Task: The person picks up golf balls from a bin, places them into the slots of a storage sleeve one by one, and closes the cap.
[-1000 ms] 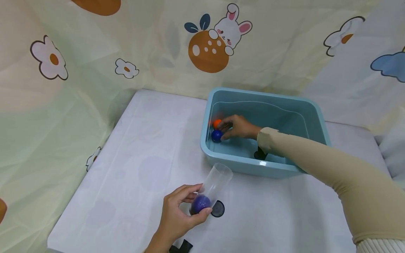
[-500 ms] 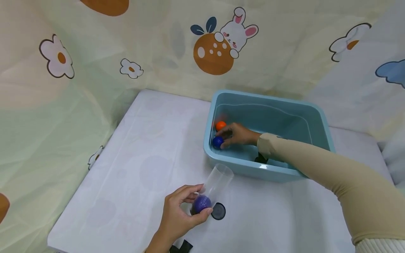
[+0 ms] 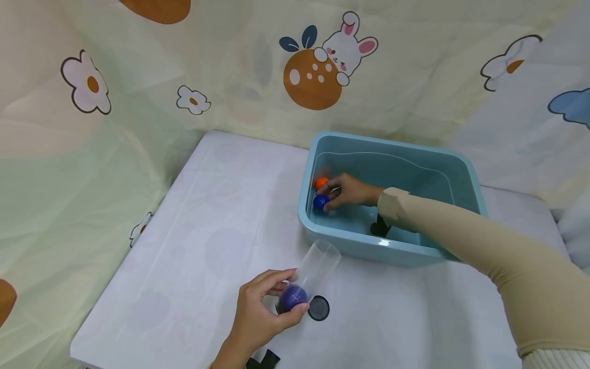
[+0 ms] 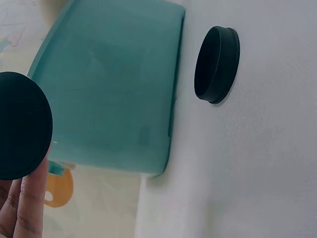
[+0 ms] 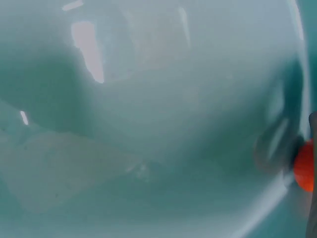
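My left hand (image 3: 260, 307) grips a clear plastic tube (image 3: 319, 261) near its lower end, tilted with its open end toward the bin. Inside the tube's lower part sits a blue-purple ball (image 3: 293, 297). A black end cap (image 4: 22, 126) covers the tube's bottom in the left wrist view. Inside the light blue bin (image 3: 392, 245), my right hand (image 3: 352, 191) pinches a blue ball (image 3: 320, 203) between thumb and fingers. An orange ball (image 3: 321, 183) lies just behind it, partly hidden by the fingers. The right wrist view catches only the orange ball (image 5: 304, 166) at its edge.
A loose black cap (image 3: 318, 308) lies on the white table (image 3: 221, 215) beside the tube; the left wrist view shows this black cap (image 4: 217, 64) too. Black straps are at both wrists. A printed cloth (image 3: 230, 61) hangs behind the table.
My right hand and the blue ball first shifted toward the bin's near side, then slightly back up together. The left hand and tube stay put. The head view has shifted a little.
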The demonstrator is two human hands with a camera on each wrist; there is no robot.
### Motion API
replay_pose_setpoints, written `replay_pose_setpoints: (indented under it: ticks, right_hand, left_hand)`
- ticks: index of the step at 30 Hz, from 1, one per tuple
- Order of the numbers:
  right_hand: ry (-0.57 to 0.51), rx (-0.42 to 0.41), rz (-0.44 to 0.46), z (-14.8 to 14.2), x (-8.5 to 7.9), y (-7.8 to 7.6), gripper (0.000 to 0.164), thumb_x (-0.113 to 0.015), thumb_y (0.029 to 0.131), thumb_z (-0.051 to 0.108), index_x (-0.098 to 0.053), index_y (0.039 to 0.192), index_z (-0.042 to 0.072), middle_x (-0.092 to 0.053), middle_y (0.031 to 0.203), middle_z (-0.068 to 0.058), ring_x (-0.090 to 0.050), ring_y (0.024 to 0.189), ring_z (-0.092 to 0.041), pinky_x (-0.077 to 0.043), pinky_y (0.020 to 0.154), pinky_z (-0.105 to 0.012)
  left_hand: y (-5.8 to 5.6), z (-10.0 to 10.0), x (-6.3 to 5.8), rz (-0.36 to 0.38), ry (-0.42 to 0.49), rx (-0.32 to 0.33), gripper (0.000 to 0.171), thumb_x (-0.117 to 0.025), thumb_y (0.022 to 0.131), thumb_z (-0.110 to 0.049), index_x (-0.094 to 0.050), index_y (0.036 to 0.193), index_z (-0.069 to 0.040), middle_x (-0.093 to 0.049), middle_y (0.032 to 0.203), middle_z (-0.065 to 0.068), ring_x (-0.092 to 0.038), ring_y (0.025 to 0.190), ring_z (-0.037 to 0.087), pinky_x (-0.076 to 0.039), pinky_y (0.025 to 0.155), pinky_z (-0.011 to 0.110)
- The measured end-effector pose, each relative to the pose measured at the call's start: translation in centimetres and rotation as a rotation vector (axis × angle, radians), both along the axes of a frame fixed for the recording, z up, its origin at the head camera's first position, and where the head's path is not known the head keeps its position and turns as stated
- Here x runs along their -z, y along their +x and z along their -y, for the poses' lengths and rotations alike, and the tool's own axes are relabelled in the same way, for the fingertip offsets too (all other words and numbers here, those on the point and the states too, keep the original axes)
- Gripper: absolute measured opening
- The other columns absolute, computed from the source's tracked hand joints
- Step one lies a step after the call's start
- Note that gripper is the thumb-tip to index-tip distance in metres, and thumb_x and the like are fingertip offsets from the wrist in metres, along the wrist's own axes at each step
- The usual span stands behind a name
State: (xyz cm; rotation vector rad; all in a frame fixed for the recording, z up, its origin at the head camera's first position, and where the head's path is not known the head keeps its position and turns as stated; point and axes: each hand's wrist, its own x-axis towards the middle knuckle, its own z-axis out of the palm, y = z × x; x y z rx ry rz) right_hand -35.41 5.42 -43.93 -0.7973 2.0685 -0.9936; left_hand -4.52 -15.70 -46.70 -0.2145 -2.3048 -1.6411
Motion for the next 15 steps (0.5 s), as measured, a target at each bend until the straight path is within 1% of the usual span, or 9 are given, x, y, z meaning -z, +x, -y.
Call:
replay_pose_setpoints:
  ticks: [3,7,10,15]
  right_hand:
    - [0.025,0.026,0.02,-0.2,-1.0,0.1,0.048,-0.082,0.093,0.001,-0.067,0.138,-0.007,-0.061,0.146,-0.027,-0.067,0.128,-0.042,-0.058,0.107,-0.047]
    - [0.029,0.053,0.005,-0.4,-1.7,-0.2,0.047,-0.082,0.093,0.003,-0.068,0.137,-0.006,-0.066,0.142,-0.025,-0.069,0.124,-0.039,-0.059,0.106,-0.046]
    - [0.014,0.067,-0.014,-0.7,-2.1,-0.3,0.045,-0.082,0.093,0.002,-0.069,0.135,-0.006,-0.068,0.139,-0.024,-0.07,0.124,-0.04,-0.058,0.107,-0.049]
    - [0.001,0.081,-0.042,-1.1,-3.3,-0.2,0.045,-0.082,0.093,0.0,-0.069,0.136,-0.005,-0.068,0.141,-0.024,-0.068,0.128,-0.041,-0.055,0.109,-0.052]
  left_hand:
    - [0.1,0.0,-0.1,-0.004,0.004,-0.001,0.048,-0.097,0.076,-0.015,-0.081,0.12,-0.008,-0.08,0.107,0.003,-0.074,0.085,0.009,-0.066,0.073,0.031]
    - [0.2,-0.1,-0.1,-0.012,0.002,0.001,0.047,-0.096,0.076,-0.015,-0.081,0.12,-0.01,-0.08,0.107,0.003,-0.074,0.085,0.009,-0.066,0.073,0.031]
    - [0.2,-0.1,-0.1,-0.022,-0.002,0.005,0.048,-0.096,0.076,-0.015,-0.081,0.12,-0.009,-0.08,0.107,0.003,-0.074,0.085,0.009,-0.066,0.072,0.031]
    - [0.3,-0.2,-0.2,-0.037,-0.006,0.009,0.048,-0.096,0.075,-0.014,-0.08,0.12,-0.006,-0.08,0.107,0.004,-0.073,0.084,0.009,-0.066,0.072,0.032]
